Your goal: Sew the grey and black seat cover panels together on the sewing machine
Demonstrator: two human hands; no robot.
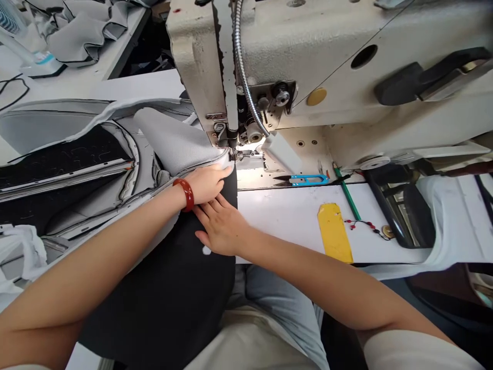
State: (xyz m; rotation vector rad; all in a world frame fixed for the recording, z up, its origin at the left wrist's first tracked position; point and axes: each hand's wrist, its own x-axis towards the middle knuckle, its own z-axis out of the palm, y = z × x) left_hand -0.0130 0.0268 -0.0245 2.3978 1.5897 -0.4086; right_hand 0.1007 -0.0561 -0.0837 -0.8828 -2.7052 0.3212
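A black panel (165, 288) hangs over the table's front edge, its upper end running to the needle area of the sewing machine (250, 149). Grey mesh fabric (173, 139) with dark piping is joined along it, part of a larger sewn piece spread to the left. My left hand (206, 185), with a red bangle at the wrist, is closed on the grey fabric's seam edge just before the presser foot; some of its fingertips are hidden. Just below it, my right hand (225, 226) lies flat on the black panel, fingers stretched toward the left hand.
Blue thread snips (308, 180) lie on the machine bed beside a green pencil (346, 192). Farther right are a yellow tag (334, 234), a beaded cord (370, 225) and a dark glossy case (404, 210) with a white strip. A fan (31, 51) and grey pieces stand back left.
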